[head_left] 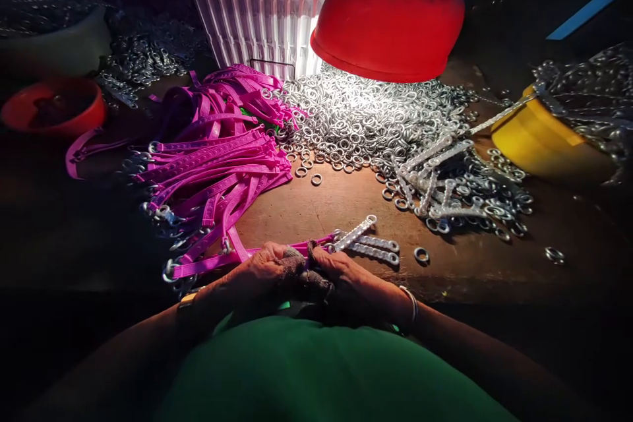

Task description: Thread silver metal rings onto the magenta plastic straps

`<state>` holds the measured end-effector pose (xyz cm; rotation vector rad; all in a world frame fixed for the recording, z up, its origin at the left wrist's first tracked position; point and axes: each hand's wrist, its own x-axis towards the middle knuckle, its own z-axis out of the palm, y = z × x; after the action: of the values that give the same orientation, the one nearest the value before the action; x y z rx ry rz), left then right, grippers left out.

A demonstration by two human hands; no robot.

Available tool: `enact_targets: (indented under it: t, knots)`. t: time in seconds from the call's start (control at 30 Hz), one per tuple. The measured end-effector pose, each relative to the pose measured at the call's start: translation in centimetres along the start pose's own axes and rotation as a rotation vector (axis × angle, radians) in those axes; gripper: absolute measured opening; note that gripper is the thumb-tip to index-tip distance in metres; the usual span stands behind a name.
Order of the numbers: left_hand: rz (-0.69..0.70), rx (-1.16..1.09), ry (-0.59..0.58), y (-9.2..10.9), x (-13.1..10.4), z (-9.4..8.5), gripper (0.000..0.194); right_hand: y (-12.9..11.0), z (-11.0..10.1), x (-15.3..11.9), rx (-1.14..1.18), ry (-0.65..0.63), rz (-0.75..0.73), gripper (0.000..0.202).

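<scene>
the left hand (267, 270) and right hand (349, 277) meet at the near edge of the worktop (316, 208), dark coverings on some fingers. each grip is pressed in on a small purple piece (307, 263), mostly hidden between the fingertips. a magenta strap (208, 265) runs behind the hands. three silver bars (368, 248) lie just beside the right hand, at 2 o'clock. from the hands, the magenta bundle (217, 168) is at 10 to 11 o'clock, its embossed marks too small to read; the ring pile (346, 125) at 12 to 1, under a red lampshade (386, 30); the yellow tub (539, 138) at 2; the red bowl (84, 115) at 10.
</scene>
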<state>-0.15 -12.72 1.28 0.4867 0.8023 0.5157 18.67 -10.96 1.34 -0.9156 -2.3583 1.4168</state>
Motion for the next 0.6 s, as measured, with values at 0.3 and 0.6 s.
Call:
enact_targets:
  t: [0.3, 0.6]
  knots:
    - [0.058, 0.066, 0.064, -0.6, 1.7, -1.2, 0.042, 1.6, 0.3, 0.1, -0.119, 0.093, 0.004, 0.011]
    - [0.041, 0.358, 0.078, 1.2, 2.5, -2.1, 0.045, 1.9, -2.0, 1.0, -0.391, 0.0, -0.037, 0.008]
